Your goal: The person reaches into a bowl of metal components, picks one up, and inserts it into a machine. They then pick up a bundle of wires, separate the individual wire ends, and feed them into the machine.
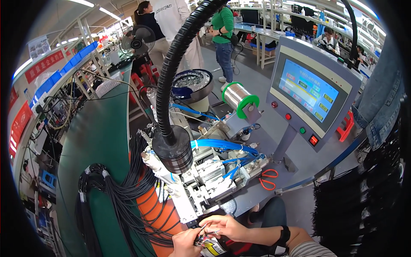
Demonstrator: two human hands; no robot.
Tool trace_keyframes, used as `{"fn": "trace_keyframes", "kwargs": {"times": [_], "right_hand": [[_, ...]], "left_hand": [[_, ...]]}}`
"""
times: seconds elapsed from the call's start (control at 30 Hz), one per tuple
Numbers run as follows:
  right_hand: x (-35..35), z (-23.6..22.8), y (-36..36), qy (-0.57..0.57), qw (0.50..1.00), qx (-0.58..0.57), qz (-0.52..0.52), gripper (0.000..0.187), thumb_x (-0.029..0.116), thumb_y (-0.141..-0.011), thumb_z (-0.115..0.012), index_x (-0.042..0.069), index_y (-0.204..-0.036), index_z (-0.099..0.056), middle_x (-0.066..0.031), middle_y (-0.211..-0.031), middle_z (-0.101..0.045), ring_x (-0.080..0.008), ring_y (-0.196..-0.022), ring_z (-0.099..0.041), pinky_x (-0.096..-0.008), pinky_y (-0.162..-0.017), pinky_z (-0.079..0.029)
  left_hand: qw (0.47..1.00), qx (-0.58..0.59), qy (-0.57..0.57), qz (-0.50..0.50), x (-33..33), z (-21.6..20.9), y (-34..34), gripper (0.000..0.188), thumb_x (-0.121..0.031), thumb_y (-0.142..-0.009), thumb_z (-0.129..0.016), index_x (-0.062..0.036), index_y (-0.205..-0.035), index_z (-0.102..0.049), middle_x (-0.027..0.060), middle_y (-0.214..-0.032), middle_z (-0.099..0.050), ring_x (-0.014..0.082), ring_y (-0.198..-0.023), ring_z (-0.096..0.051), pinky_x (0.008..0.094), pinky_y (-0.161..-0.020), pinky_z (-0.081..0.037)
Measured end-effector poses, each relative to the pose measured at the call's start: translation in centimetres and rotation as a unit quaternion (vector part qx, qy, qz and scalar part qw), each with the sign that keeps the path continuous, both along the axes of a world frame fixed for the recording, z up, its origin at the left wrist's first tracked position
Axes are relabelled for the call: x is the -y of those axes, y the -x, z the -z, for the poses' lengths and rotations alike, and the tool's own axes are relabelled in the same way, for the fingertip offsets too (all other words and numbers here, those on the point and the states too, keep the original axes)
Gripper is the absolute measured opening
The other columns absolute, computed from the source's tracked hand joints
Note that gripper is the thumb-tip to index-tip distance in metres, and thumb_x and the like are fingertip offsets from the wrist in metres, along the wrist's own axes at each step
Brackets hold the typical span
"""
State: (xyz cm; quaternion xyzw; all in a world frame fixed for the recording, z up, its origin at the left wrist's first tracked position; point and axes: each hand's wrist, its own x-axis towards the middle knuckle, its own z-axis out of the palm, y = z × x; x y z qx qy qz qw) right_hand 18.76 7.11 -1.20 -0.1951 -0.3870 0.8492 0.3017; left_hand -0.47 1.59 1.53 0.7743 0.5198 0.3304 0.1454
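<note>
Several thin dark cable ends with pale and reddish tips (pixel 199 240) sit between my two hands: my left hand (pixel 185 242) is curled round them, and my right hand (pixel 229 228) pinches one with thumb and forefinger. I take this step as sorting or aligning the tips; the next move seems to call for steady, even placement at the silvery metal machine with blue air tubes (pixel 214 171) just beyond my fingers. Left of them, long black cables (pixel 124 197) trail over an orange mat (pixel 147 205); red-handled scissors (pixel 269 179) lie farther out, to their right.
</note>
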Motion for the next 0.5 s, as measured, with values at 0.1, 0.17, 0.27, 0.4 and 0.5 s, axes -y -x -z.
{"fn": "trace_keyframes", "kwargs": {"times": [0.1,0.17,0.27,0.4,0.5], "right_hand": [[1.7,-1.2,1.1,-0.335,0.921,0.118,0.162,0.044,0.000,-0.090,-0.057,0.001,-0.133,-0.049,-0.0070,-0.105,-0.062,-0.0114,-0.095,-0.060,-0.0263,-0.076,-0.049],[2.1,-1.3,1.6,-0.484,0.826,0.171,0.233,0.045,-0.001,-0.089,-0.057,0.001,-0.133,-0.049,-0.0083,-0.109,-0.061,-0.0129,-0.098,-0.060,-0.0284,-0.078,-0.050],[1.6,-0.8,1.8,-0.575,0.748,0.212,0.255,0.043,-0.004,-0.087,-0.057,0.000,-0.130,-0.053,-0.0109,-0.114,-0.060,-0.0160,-0.100,-0.060,-0.0335,-0.085,-0.051],[0.3,0.4,0.5,-0.210,0.965,0.103,0.121,0.030,-0.001,-0.091,-0.060,-0.003,-0.121,-0.060,-0.0089,-0.109,-0.063,-0.0143,-0.097,-0.063,-0.0300,-0.085,-0.052],[-0.2,0.2,-0.2,-0.065,0.994,0.031,0.077,0.024,0.002,-0.094,-0.061,-0.003,-0.117,-0.063,-0.0077,-0.105,-0.066,-0.0133,-0.093,-0.065,-0.0268,-0.083,-0.053]], "left_hand": [[0.999,0.040,0.030,-0.010,-0.5,-0.3,-0.2,0.037,-0.012,-0.057,-0.081,-0.0051,-0.091,-0.067,0.0111,-0.081,-0.067,0.0255,-0.067,-0.067,0.0349,-0.059,-0.052],[0.997,0.069,0.044,-0.017,-0.4,-0.6,-0.5,0.037,-0.012,-0.056,-0.081,-0.0052,-0.089,-0.065,0.0117,-0.079,-0.066,0.0267,-0.066,-0.066,0.0362,-0.058,-0.051],[0.998,0.044,0.028,-0.021,0.6,-1.1,-0.6,0.035,-0.005,-0.056,-0.075,-0.0039,-0.089,-0.065,0.0124,-0.080,-0.065,0.0285,-0.068,-0.065,0.0367,-0.060,-0.051],[1.000,-0.021,-0.015,0.011,-0.3,-1.0,-0.4,0.038,-0.011,-0.060,-0.080,-0.0044,-0.094,-0.063,0.0121,-0.077,-0.065,0.0286,-0.065,-0.066,0.0374,-0.058,-0.051],[0.999,0.003,0.006,0.034,-1.3,-1.5,-0.6,0.039,-0.009,-0.063,-0.077,-0.0034,-0.098,-0.062,0.0117,-0.077,-0.065,0.0294,-0.065,-0.066,0.0373,-0.058,-0.051]]}}
